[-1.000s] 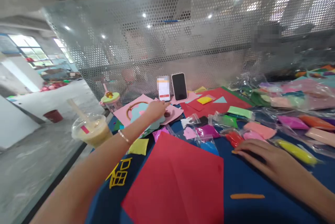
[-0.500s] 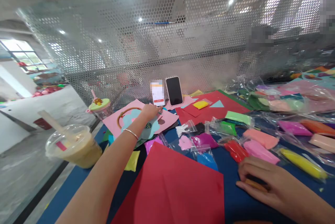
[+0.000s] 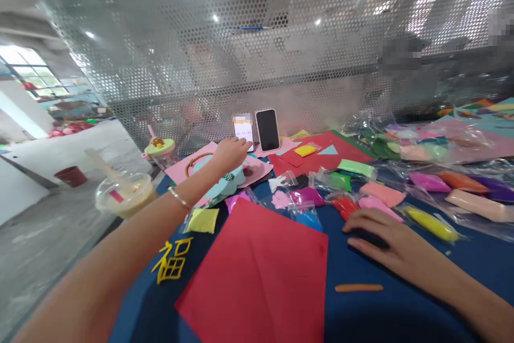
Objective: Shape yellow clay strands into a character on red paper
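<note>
**Fingertip at a propped phone**

Lit phone stands nearly upright at the back of the blue surface, leaning on the perforated metal screen, with a dark phone just beside it. The left hand reaches out to it at full stretch, its fingers spread and holding nothing, the foremost one at the lower part of the lit display; whether it touches cannot be told. Under that hand lie a pink felt sheet and a wooden hoop.

The right hand lies palm down on the surface, its fingers loosely extended and gripping nothing. An orange clay strip lies loose near it, a red paper sheet beside that, and bags of coloured clay behind.

The phone looks held up by its lean alone, so a firm press could slide its foot forward and drop it flat, likely taking the dark phone along. The outstretched forearm also passes close to an iced drink cup near the surface's edge; a careless sweep sideways could tip it.
</note>
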A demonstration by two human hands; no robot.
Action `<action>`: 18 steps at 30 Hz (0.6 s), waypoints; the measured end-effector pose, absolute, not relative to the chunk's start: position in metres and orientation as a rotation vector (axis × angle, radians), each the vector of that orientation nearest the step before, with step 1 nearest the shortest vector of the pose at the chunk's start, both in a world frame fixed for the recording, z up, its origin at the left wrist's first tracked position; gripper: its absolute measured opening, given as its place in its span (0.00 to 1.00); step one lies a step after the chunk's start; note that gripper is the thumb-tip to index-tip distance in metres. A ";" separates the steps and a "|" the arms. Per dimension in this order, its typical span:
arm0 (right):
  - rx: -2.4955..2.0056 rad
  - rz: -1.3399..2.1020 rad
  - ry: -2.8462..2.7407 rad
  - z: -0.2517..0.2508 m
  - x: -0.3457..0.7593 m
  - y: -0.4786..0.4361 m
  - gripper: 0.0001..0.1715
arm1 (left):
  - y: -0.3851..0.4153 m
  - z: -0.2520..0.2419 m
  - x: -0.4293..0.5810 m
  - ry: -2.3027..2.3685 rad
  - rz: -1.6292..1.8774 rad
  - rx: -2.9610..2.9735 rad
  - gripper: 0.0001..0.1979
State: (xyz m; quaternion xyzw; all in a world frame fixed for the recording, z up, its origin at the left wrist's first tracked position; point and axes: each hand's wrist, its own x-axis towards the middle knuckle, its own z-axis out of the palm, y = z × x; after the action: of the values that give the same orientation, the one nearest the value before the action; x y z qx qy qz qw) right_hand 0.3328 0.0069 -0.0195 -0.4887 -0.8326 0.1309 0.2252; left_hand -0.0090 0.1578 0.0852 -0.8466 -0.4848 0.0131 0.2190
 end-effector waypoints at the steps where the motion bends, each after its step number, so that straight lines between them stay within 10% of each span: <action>1: -1.340 0.329 -2.287 -0.016 0.333 0.003 0.13 | 0.134 0.091 -0.003 -1.309 0.004 -2.369 0.17; 10: -1.185 0.427 -2.499 -0.011 0.319 -0.042 0.15 | -0.120 0.031 0.008 -0.759 -0.237 -2.997 0.19; 18: -1.213 0.579 -2.258 0.009 0.281 -0.059 0.13 | -0.121 0.041 0.017 -1.404 -0.820 -3.151 0.22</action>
State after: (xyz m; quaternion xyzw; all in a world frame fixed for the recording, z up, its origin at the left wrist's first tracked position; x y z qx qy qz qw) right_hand 0.2811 -0.0593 0.0085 -0.4463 -0.8312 0.2132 0.2540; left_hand 0.0172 -0.1205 0.0410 -0.8705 -0.3879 -0.2266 -0.2010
